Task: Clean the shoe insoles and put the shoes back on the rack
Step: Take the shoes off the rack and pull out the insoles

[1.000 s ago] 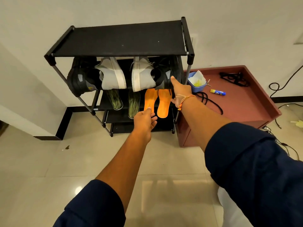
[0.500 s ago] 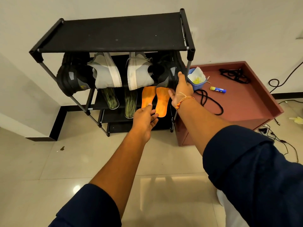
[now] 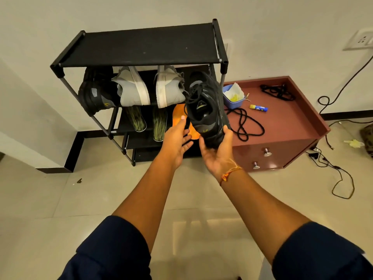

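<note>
While the right hand (image 3: 218,152) cups the heel of the black shoe (image 3: 205,110), fingers curled round its sole, the left hand (image 3: 175,142) lies just beside it with fingers straight and slightly spread, holding nothing. Its fingertips reach toward the shoe's side (whether they touch it I cannot tell). The shoe is a dark mesh trainer with loose black laces and a small yellow-green mark on the tongue. It is held in the air with its toe pointing up and away, in front of the right end of the rack (image 3: 141,45) and off its shelf.

Behind it the orange insoles (image 3: 178,116) lie on a lower shelf, partly hidden, with the green insoles (image 3: 139,120) to their left. Above them, two grey shoes (image 3: 133,89) and a second black shoe (image 3: 96,93) sit on the shelf.

I judge the task about midway. All four insoles are out, but nothing shows whether they have been cleaned. They still need refitting, and this shoe must go back on the rack.
</note>
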### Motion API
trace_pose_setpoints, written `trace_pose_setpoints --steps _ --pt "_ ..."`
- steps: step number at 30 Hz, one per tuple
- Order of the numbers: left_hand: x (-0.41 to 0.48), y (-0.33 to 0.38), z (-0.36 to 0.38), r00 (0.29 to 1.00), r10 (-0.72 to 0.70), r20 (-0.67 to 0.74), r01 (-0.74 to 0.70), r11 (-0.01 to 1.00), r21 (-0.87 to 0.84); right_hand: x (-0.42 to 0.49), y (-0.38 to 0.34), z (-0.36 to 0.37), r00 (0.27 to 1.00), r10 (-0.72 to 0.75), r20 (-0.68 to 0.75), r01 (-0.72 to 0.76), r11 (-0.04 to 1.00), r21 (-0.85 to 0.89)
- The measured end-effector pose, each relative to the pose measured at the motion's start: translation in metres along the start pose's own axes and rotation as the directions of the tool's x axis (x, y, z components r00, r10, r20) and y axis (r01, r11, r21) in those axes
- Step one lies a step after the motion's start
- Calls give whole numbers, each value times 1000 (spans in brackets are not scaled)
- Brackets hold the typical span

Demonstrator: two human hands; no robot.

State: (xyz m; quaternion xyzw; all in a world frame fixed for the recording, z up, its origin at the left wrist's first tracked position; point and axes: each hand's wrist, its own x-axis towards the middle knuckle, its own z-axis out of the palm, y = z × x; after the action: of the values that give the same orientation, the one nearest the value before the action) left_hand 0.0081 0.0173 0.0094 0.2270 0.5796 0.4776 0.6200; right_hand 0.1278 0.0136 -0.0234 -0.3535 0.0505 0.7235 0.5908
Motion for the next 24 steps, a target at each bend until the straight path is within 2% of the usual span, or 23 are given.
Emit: trace_pose_setpoints --steps 4,8,9,11,13,15,18,20,24 --pt "-22 -19 1 1000 -14 26 9 985 174 -27 18 -47 998 64 9 -64 998 5" --pt "-23 -60 -4 994 -46 -98 73 955 289 -40 32 -95 986 158 -51 -159 987 -21" --pt "-20 -71 -7 989 -52 -135 91 949 300 -43 34 -104 979 188 -75 -194 978 -77" --pt "-15 -94 -13 979 -56 -197 122 930 346 -46 33 -120 971 187 -147 -224 924 -310" --pt "-7 -116 -23 965 -58 -254 163 896 414 -47 29 -122 972 97 -216 -203 809 -551" --pt "5 -139 -32 953 -58 -298 204 850 485 -35 30 -126 973 -24 -230 -149 693 -705" --pt "23 -175 -44 939 -96 -330 266 812 520 -3 42 -141 973 -133 -187 -116 417 -902" --pt "41 -201 -49 931 -77 -356 284 764 579 24 53 -158 975 -124 -186 -151 243 -958" --pt "76 -245 -61 937 -101 -335 309 687 657 74 72 -193 962 -106 -251 -243 88 -966"
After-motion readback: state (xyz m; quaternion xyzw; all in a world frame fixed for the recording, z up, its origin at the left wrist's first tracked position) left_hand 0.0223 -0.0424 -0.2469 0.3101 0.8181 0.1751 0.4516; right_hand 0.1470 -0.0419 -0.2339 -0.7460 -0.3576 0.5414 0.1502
